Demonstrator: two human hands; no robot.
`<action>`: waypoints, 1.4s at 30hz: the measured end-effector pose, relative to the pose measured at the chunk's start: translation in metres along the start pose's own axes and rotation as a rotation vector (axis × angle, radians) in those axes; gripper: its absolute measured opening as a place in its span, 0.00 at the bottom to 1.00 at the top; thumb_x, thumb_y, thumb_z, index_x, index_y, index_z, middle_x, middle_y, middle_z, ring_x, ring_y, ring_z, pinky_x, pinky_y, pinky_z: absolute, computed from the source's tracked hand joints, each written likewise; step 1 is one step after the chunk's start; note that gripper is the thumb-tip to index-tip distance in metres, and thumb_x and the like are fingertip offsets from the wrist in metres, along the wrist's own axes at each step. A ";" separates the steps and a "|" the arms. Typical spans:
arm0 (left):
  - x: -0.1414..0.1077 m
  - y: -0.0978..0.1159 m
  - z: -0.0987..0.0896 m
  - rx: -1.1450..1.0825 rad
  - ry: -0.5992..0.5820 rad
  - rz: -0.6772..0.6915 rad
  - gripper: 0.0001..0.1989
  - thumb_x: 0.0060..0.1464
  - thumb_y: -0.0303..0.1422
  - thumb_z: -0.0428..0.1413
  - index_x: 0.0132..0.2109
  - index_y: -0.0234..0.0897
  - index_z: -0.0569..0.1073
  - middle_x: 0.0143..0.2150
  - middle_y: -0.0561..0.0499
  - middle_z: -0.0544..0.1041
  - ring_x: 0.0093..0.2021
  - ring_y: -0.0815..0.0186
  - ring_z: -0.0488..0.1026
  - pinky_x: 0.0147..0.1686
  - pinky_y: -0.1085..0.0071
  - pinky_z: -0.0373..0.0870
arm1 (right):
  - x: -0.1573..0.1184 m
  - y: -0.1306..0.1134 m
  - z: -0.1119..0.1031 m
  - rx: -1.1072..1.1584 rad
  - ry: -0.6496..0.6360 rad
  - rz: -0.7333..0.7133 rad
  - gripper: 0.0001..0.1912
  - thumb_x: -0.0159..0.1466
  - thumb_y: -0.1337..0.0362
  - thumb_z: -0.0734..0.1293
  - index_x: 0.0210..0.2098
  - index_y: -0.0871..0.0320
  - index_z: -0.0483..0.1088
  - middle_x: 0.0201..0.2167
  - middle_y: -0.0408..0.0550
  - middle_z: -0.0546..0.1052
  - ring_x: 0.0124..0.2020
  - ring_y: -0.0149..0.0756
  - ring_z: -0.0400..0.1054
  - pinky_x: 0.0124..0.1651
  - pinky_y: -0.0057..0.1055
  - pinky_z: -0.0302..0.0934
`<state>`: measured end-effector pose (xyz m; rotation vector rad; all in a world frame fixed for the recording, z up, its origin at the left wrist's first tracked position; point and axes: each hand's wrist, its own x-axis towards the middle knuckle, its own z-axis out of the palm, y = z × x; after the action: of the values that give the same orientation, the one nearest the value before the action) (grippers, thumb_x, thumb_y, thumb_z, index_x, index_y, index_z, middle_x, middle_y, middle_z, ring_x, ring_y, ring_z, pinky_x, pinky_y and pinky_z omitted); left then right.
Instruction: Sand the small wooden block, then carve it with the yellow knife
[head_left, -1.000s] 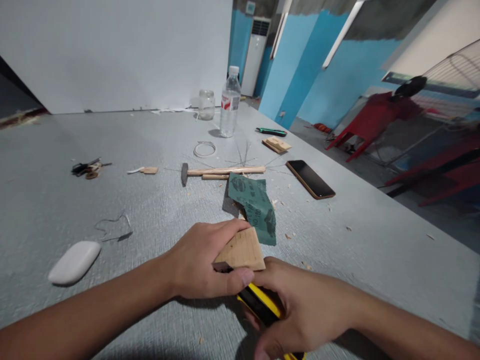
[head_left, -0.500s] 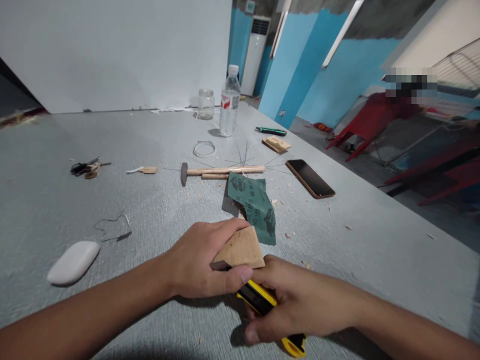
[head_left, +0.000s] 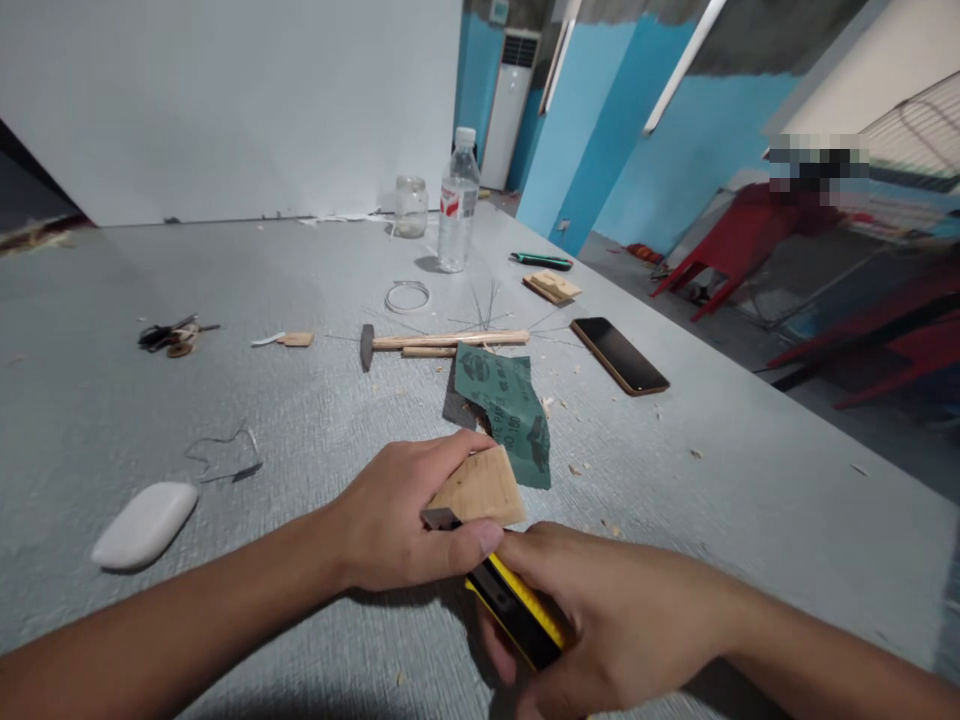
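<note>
My left hand (head_left: 409, 515) is closed round a small wooden block (head_left: 480, 487), its thumb along the near edge. In my right hand (head_left: 622, 610) is a yellow and black utility knife (head_left: 521, 605). The knife's blade (head_left: 441, 518) lies against the block's near left edge, beside my left thumb. Just beyond the block, a creased green sandpaper sheet (head_left: 510, 410) rests on the grey table, partly over a thin wooden stick (head_left: 427, 352). A hammer (head_left: 450, 341) lies behind the sheet.
A phone (head_left: 619, 355), wood pieces (head_left: 553, 287), a green cutter (head_left: 541, 261), a bottle (head_left: 457, 205), a glass jar (head_left: 411, 208) and a wire coil (head_left: 407, 296) stand or lie farther back. At left are a white case (head_left: 146, 525) and bent wire (head_left: 225, 453).
My right hand and the knife handle have shifted slightly, the hand turning and its thumb moving lower in view. The block is tilted a little differently and sits slightly higher.
</note>
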<state>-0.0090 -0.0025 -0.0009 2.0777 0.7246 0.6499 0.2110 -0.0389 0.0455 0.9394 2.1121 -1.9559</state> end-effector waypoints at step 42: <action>0.002 0.001 -0.003 -0.310 0.012 -0.106 0.35 0.51 0.56 0.65 0.57 0.39 0.70 0.37 0.50 0.76 0.33 0.65 0.73 0.32 0.72 0.70 | 0.009 0.010 0.012 0.463 0.327 -0.188 0.26 0.72 0.44 0.61 0.37 0.64 0.69 0.28 0.43 0.68 0.30 0.23 0.62 0.35 0.22 0.57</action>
<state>-0.0092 -0.0004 0.0020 1.7418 0.6889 0.6699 0.2048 -0.0468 0.0302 1.2490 1.9943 -2.6196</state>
